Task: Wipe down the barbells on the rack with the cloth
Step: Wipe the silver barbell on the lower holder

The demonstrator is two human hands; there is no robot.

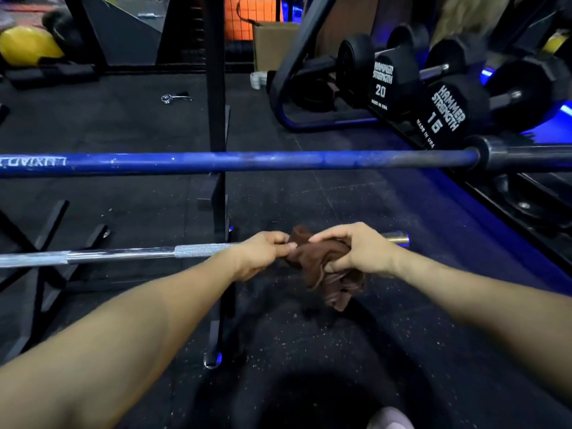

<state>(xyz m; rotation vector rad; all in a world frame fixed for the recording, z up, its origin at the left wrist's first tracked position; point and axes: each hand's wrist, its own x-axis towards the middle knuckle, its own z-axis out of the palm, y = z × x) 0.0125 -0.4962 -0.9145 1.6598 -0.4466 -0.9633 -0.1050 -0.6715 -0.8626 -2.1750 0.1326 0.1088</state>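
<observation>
Both hands hold a crumpled brown cloth (322, 267) on the silver barbell (123, 254). The left hand (263, 255) pinches it; the right hand (356, 249) grips it. Black dumbbells (448, 109) read "HAMMER STRENGTH".

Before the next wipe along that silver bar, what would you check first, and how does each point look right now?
1. Cloth in hand: ok. The right hand grips the brown cloth.
2. Second hold: ok. The left hand pinches the cloth's edge.
3. Cloth wrapped round the silver barbell: cannot tell; the bunched cloth and hands hide the bar there.
4. Bar seated on the rack: cannot tell; its supports are not clearly seen.
5. Path along the bar to the left: ok, nothing rests on it.
6. Blue barbell wiped: cannot tell; pale scuffs show on it.
</observation>
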